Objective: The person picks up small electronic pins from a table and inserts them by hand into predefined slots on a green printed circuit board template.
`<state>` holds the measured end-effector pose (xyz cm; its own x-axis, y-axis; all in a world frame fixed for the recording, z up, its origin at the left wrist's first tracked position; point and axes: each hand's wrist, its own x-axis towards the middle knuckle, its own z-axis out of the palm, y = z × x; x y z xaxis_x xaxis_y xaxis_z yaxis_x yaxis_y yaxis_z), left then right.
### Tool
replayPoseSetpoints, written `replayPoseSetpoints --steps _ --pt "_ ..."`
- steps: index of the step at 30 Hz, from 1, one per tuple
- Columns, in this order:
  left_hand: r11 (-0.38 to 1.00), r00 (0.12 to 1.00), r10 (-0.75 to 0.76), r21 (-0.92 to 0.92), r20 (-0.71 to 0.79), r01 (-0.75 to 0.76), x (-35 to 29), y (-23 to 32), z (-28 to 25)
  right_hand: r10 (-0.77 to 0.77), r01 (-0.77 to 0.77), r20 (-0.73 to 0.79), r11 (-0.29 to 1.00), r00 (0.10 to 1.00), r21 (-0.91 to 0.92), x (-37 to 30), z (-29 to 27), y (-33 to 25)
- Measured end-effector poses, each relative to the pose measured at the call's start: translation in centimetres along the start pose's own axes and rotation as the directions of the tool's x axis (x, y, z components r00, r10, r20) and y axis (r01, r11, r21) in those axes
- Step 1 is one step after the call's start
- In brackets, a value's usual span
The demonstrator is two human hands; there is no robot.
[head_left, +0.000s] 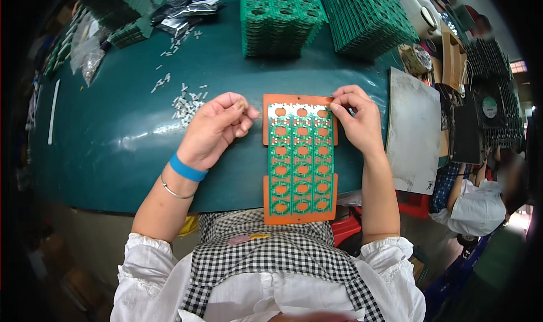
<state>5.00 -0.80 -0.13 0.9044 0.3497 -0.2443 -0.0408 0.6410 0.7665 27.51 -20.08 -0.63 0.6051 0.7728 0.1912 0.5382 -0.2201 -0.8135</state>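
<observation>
A green circuit board panel (302, 159) with rows of round cutouts lies on an orange fixture plate (273, 98) at the table's front edge. Small white parts sit along its far row. My right hand (360, 117) is at the panel's far right corner, thumb and index finger pinched together and touching the edge. Whatever lies between those fingertips is too small to make out. Left of the plate, my left hand (218, 124) hovers with curled fingers and thumb pressed to the index finger; its contents are hidden. Beyond it, small white connectors (186, 106) are scattered in a loose pile.
Two tall stacks of green panels (280, 25) (367, 19) stand at the back. Silver bags (189, 5) and a clear plastic bag (87, 53) lie at the far left. A grey metal sheet (412, 132) borders the right side, where another person (475, 206) sits.
</observation>
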Motion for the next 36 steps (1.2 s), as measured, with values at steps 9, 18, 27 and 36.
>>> replayPoseSetpoints --steps 9,18,27,36 --pt "1.0 1.0 -0.014 0.013 0.026 0.014 -0.6 -0.3 0.4 -0.018 0.018 0.015 1.0 1.0 0.014 -0.1 0.4 -0.4" --pt "0.999 0.999 -0.035 0.03 -0.007 0.036 -0.3 -0.4 0.4 -0.185 0.184 -0.019 0.982 0.983 -0.042 0.3 0.6 0.3" --pt "0.996 0.997 -0.066 0.057 -0.038 0.068 -0.1 -0.9 0.7 -0.365 0.348 -0.037 0.91 0.93 -0.226 0.4 1.3 0.1" --pt "0.996 0.999 -0.046 0.081 0.02 0.044 0.0 -1.2 0.1 -0.35 0.329 -0.062 0.917 0.935 -0.225 0.3 1.7 0.6"
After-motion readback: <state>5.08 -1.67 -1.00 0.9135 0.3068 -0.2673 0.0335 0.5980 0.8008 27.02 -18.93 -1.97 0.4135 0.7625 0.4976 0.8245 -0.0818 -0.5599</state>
